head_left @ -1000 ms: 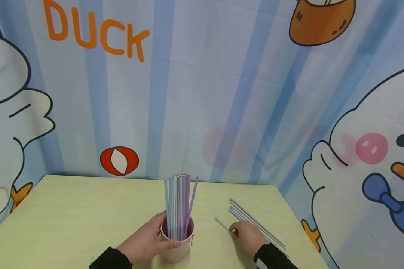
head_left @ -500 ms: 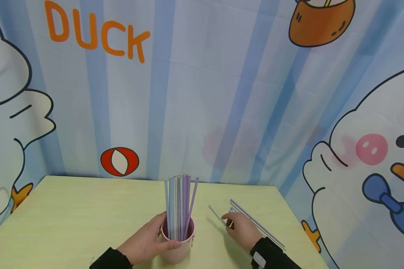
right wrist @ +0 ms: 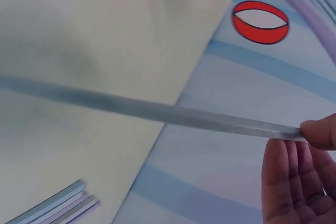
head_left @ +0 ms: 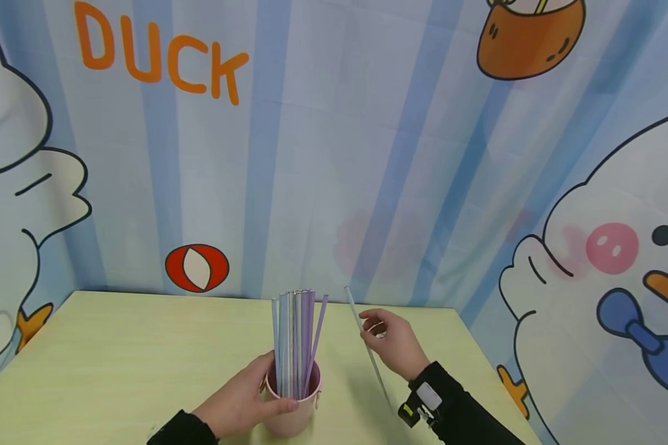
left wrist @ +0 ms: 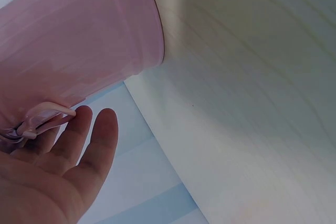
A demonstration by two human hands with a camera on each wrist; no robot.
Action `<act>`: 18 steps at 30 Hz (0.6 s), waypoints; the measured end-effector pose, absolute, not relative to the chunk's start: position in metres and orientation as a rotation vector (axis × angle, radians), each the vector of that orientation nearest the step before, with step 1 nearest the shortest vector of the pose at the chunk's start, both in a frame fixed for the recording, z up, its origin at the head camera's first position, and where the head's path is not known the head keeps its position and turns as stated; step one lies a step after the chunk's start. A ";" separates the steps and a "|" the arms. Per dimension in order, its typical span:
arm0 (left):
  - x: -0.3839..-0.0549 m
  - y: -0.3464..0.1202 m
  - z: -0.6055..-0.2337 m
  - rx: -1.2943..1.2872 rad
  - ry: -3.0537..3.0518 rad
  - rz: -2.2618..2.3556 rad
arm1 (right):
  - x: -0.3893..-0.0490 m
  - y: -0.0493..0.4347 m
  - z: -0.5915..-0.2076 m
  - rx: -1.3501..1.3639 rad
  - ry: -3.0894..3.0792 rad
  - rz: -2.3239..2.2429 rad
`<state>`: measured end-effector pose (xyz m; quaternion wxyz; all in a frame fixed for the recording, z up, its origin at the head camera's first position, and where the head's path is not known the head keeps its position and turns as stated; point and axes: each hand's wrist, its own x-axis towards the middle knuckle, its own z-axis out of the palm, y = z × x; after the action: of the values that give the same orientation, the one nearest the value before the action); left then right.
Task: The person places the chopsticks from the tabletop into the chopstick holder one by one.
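Observation:
A small pink bucket (head_left: 291, 422) stands on the table, filled with upright blue, clear and purple straws (head_left: 296, 346). My left hand (head_left: 245, 395) holds it from the left, thumb across the front of the rim. In the left wrist view, fingertips (left wrist: 105, 124) lie beside the bucket's small pink handle (left wrist: 50, 113). Right of the bucket, my right hand (head_left: 395, 343) pinches one pale, greyish straw (head_left: 373, 364) between thumb and fingers. That straw is raised off the table and steeply tilted, its top leaning left.
Several loose straws (right wrist: 58, 205) lie on the table in the right wrist view; in the head view my right hand and forearm cover them. A striped blue curtain (head_left: 323, 154) with duck drawings hangs behind the table's (head_left: 161, 352) back edge.
My right hand has lifted the pale straw from beside the loose straws, moving up and slightly left, and the straw has swung steeper. My left hand and the bucket stay in place.

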<state>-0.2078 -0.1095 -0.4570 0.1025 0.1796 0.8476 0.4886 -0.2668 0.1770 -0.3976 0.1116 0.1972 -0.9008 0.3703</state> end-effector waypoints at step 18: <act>-0.205 -0.109 -0.454 0.526 2.489 1.455 | -0.269 0.136 -0.345 0.512 -2.312 1.687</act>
<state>-0.2054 -0.1094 -0.4535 0.1052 0.1785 0.8446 0.4937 -0.2688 0.1363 -0.3449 0.1169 0.1748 -0.7896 0.5764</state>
